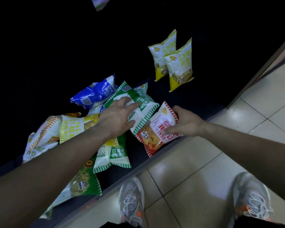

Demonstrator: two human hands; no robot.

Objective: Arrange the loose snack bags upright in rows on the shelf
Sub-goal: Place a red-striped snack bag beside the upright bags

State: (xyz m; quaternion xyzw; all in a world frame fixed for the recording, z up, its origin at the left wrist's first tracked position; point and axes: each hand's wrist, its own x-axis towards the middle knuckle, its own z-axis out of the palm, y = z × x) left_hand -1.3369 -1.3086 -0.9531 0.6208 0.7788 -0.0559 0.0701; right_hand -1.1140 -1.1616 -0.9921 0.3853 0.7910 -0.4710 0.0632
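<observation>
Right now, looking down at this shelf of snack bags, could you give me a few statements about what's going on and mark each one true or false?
1. Two yellow bags stand upright at the back right of the shelf. True.
2. The right hand is on the blue bag. False: it grips the red bag at the shelf's front edge; the blue bag lies untouched further back.
3. The left hand rests on a green-striped bag. True.
4. Every bag is already standing in rows. False: most lie flat in a loose pile.
5. The person is barefoot. False: grey sneakers show on the tiled floor.
</observation>
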